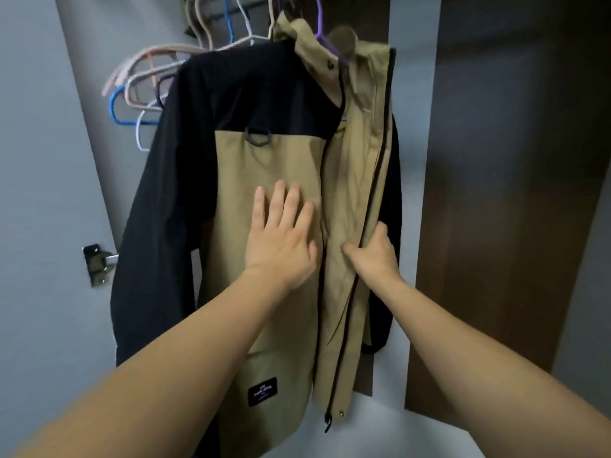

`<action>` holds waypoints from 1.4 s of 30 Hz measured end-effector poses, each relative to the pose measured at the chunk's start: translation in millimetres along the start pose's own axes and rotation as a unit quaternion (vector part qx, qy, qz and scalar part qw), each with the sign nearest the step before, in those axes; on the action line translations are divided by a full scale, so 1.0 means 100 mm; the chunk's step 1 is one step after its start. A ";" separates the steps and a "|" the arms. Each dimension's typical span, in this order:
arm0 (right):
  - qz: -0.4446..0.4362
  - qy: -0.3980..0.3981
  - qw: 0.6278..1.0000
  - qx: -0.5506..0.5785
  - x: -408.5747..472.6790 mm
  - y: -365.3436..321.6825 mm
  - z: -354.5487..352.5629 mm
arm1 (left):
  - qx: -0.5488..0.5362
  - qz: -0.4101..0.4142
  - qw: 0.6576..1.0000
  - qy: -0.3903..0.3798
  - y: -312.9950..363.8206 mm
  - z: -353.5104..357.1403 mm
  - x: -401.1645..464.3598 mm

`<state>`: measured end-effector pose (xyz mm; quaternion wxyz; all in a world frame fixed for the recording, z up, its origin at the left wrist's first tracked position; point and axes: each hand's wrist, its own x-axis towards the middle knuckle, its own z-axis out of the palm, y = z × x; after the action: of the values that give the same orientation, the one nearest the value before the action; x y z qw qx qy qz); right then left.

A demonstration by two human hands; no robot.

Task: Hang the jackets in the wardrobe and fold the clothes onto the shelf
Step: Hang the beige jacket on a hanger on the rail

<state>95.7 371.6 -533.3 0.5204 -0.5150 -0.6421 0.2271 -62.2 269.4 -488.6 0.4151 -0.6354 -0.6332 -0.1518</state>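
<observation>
A tan and black jacket hangs on a purple hanger from the wardrobe rail. Its front is open along the dark zipper. My left hand lies flat with straight fingers on the tan left front panel. My right hand pinches the right front edge beside the zipper, thumb on the outer face and fingers tucked behind the fabric.
Several bare hangers, pink, blue and white, hang on the rail to the left of the jacket. A grey wardrobe door with a metal hinge stands at the left. A dark brown panel rises at the right.
</observation>
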 end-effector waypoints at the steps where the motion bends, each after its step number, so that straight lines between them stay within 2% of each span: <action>1: -0.009 0.016 1.000 -0.014 -0.07 0.13 0.04 | 0.006 0.010 1.000 -0.003 0.04 0.12 -0.10; 5: -0.045 0.071 0.995 -0.053 -0.51 0.68 0.30 | 0.020 0.045 0.998 -0.033 0.31 0.61 -0.70; 7: -0.031 0.082 0.994 -0.058 -0.82 1.00 0.46 | 0.002 0.037 0.998 -0.059 0.48 0.84 -1.13; 13: 0.129 0.051 0.989 0.057 -1.59 1.86 0.73 | -0.099 0.016 0.976 -0.195 1.01 1.23 -2.16; 15: 0.202 0.052 0.972 0.109 -1.73 2.09 0.76 | -0.190 -0.040 0.948 -0.251 1.16 1.32 -2.31; 16: 0.243 0.049 0.957 0.152 -1.80 2.20 0.77 | -0.263 -0.101 0.914 -0.291 1.23 1.36 -2.33; 17: 0.284 0.040 0.939 0.192 -1.86 2.31 0.77 | -0.343 -0.180 0.859 -0.334 1.30 1.39 -2.32; 18: 0.317 0.019 0.922 0.220 -1.91 2.42 0.77 | -0.424 -0.268 0.784 -0.367 1.36 1.41 -2.31; 20: 0.373 -0.044 0.897 0.232 -2.02 2.59 0.79 | -0.552 -0.427 0.594 -0.400 1.49 1.47 -2.28; 21: 0.400 -0.079 0.882 0.237 -2.06 2.67 0.82 | -0.590 -0.484 0.501 -0.409 1.55 1.48 -2.27; 22: 0.426 -0.115 0.862 0.250 -2.10 2.74 0.86 | -0.614 -0.528 0.424 -0.405 1.61 1.52 -2.28; 23: 0.450 -0.146 0.837 0.276 -2.12 2.78 0.90 | -0.629 -0.563 0.368 -0.390 1.66 1.56 -2.29; 24: 0.467 -0.173 0.811 0.307 -2.13 2.82 0.94 | -0.641 -0.588 0.330 -0.367 1.70 1.61 -2.30; 27: 0.465 -0.232 0.762 0.388 -2.13 2.99 1.02 | -0.685 -0.619 0.256 -0.285 1.80 1.75 -2.29; 30: 0.454 -0.256 0.729 0.444 -2.09 3.09 1.02 | -0.710 -0.635 0.222 -0.208 1.81 1.84 -2.24; 32: 0.462 -0.226 0.716 0.472 -2.05 3.13 0.99 | -0.714 -0.642 0.221 -0.174 1.81 1.91 -2.22; 34: 0.477 -0.201 0.687 0.509 -2.04 3.15 0.98 | -0.713 -0.644 0.229 -0.156 1.81 1.93 -2.21; 37: 0.493 -0.238 0.631 0.550 -2.11 3.14 0.99 | -0.709 -0.656 0.219 -0.137 1.80 1.93 -2.19; 39: 0.499 -0.262 0.618 0.549 -2.16 3.12 1.00 | -0.698 -0.675 0.203 -0.128 1.79 1.93 -2.19; 42: 0.511 -0.249 0.595 0.568 -2.19 3.11 0.97 | -0.696 -0.676 0.218 -0.107 1.74 1.95 -2.22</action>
<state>124.8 312.5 -919.9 0.3264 -0.2824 -0.1187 0.8942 1.2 284.9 -825.7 -0.5222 -0.0154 -0.5058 -0.6864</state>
